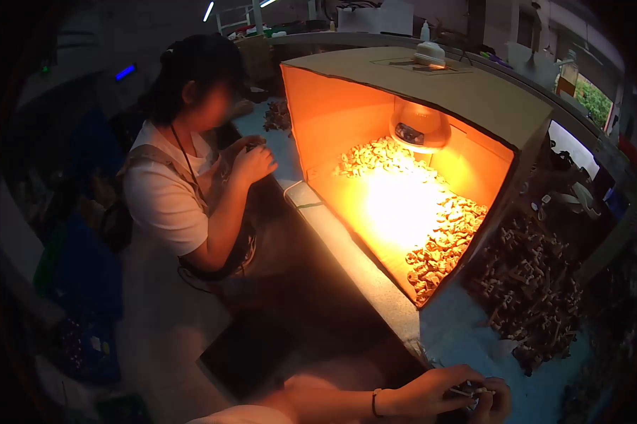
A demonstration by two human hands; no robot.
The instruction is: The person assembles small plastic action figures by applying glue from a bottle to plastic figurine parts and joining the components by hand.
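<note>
My left hand [433, 389], with a dark band on its wrist, is at the lower right edge of the picture. Its fingers are closed on a small pale and dark piece [467, 391] whose kind I cannot make out. Fingertips of my right hand [497, 401] pinch the same piece from the other side, so the two hands nearly meet. Just beyond them, a heap of small dark brown parts [530, 283] lies on the blue table surface [467, 332].
A cardboard box [467, 78], its front side open, stands on the bench. Inside, a glowing lamp [421, 127] hangs over many small pieces [442, 244]. To the left, a co-worker [170, 184] in a white top holds something small near the chest. A small white bottle [425, 32] rises behind the box.
</note>
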